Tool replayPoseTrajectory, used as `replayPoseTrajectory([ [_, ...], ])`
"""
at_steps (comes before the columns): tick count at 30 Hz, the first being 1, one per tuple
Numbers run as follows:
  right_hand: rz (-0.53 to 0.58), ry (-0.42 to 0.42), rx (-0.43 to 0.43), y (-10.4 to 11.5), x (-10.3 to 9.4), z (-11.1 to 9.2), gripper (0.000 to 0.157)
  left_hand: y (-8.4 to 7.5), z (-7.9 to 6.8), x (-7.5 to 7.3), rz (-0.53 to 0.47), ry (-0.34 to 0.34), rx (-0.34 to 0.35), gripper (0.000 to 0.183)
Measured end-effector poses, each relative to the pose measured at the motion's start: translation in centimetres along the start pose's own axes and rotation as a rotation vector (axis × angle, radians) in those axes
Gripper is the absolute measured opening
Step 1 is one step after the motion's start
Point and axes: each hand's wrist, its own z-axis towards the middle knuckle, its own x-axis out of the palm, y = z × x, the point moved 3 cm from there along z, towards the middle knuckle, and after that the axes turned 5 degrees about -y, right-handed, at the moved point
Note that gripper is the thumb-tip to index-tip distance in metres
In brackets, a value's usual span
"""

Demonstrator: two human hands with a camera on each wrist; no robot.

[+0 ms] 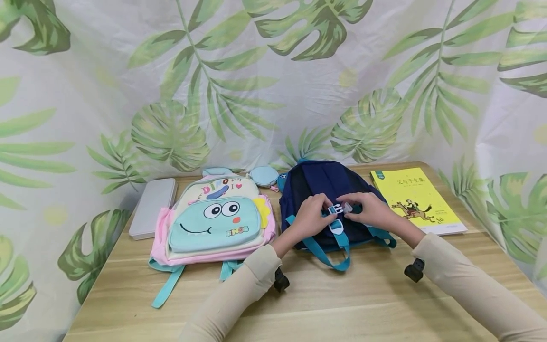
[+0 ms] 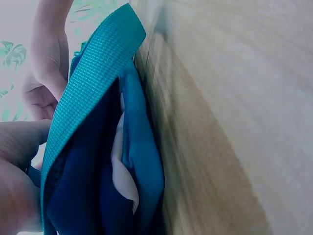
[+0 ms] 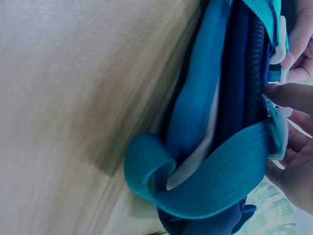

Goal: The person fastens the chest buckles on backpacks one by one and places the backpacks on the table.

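1. Over the navy backpack, the left hand pinches a white pronged buckle half; the right hand pinches the clear half.
2. Joining them well calls for level halves and one straight push.
3. The pronged half points right, long axis left to right.

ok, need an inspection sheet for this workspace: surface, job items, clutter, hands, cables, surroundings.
Surface: wood-grain table.
Job's things: navy backpack lying on the table; pronged buckle half and pale buckle half close together, prongs still exposed.
Clutter: cartoon-face backpack and pale flat case at left; round light-blue pouch behind; yellow book at right.
Hands: left hand holds the pronged half; right hand pinches the pale one.
Cables: nothing seen.
Surroundings: leaf-print curtain behind.
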Motion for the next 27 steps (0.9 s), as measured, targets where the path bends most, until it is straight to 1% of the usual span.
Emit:
replayPoseTrajectory([
  [5, -0.009, -0.004, 0.014, -0.04, 0.1, -0.1, 0.036, 0.01, -0.06, -0.08, -0.027, -0.002, -0.019, 0.022],
  [10, -0.005, -0.018, 0.013, -0.04, 0.07, -0.12, 0.038, 0.09, -0.13, -0.04, -0.046, -0.003, -0.03, 0.022],
  [14, -0.002, -0.009, 0.037, -0.13, 0.07, -0.19, 0.04, 0.07, -0.32, -0.06, -0.062, 0.009, -0.036, 0.022],
  [18, 0.007, 0.001, 0.054, -0.21, 0.08, -0.28, 0.037, -0.02, -0.47, -0.15, -0.07, 0.013, -0.032, 0.022],
  [27, 0.011, -0.012, 0.011, -0.25, 0.22, -0.3, 0.034, -0.08, -0.55, -0.03, -0.083, 0.017, -0.036, 0.022],
])
